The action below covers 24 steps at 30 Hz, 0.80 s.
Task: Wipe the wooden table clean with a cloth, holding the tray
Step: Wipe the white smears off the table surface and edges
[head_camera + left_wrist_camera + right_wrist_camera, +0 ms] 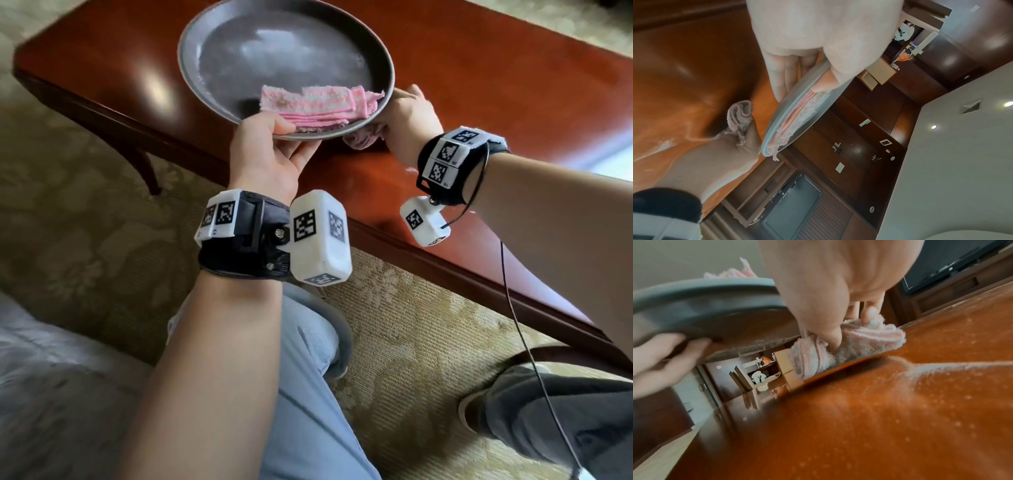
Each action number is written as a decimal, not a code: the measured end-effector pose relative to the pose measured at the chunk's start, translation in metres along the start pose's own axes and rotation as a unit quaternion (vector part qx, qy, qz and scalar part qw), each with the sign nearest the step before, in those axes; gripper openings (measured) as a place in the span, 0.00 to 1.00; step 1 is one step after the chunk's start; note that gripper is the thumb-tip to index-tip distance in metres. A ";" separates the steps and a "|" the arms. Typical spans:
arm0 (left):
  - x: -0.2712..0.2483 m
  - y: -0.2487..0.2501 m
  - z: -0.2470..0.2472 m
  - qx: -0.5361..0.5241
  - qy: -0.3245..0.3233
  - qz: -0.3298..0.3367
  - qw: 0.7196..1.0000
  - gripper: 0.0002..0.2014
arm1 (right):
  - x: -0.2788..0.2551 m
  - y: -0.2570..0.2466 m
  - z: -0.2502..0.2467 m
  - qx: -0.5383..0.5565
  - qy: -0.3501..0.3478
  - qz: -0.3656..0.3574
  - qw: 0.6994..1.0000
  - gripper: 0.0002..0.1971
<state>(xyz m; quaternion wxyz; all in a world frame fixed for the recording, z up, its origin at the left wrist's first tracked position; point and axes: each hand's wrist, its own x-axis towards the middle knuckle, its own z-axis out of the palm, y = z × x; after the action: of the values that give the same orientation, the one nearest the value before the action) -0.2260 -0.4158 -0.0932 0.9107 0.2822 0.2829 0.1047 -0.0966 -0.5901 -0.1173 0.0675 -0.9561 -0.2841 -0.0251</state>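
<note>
My left hand [270, 144] grips the near rim of a round grey tray [219, 51], thumb on top and fingers [670, 352] under it, lifted above the reddish wooden table [513, 85]. A folded pink cloth [322, 102] lies in the tray [797, 91] by my thumb. My right hand [407, 116] grips a second bunched pink-and-white cloth [363, 137] and presses it on the table [879, 418] just under the tray's [705, 305] right edge. This cloth [863, 344] sits among pale crumbs and a whitish streak [941, 368]. From the left wrist the cloth [740, 116] shows beside the tray.
The table's near edge [445, 263] runs diagonally above a patterned carpet [394, 325]. My knees in light trousers [308, 359] and a shoe [479, 411] are below it. A cable [513, 308] hangs from my right wrist. Dark wooden cabinets [859, 129] stand beyond the table.
</note>
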 end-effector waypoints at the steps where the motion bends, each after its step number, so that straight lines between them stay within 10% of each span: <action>1: 0.001 0.001 -0.001 -0.003 -0.001 0.001 1.000 0.18 | 0.003 0.000 0.005 0.006 -0.011 -0.011 1.000 0.21; 12: -0.001 -0.003 0.006 -0.015 -0.020 -0.003 1.000 0.14 | 0.006 -0.001 0.020 -0.034 -0.128 -0.026 0.991 0.38; 24: -0.010 -0.019 0.023 0.015 -0.024 -0.024 0.999 0.14 | -0.042 0.019 0.003 0.043 -0.112 -0.074 0.990 0.15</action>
<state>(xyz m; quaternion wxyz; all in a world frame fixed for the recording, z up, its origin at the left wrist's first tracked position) -0.2206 -0.4456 -0.0835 0.9150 0.2918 0.2694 0.0716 -0.1208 -0.6283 -0.1259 0.0744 -0.9255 -0.3603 0.0896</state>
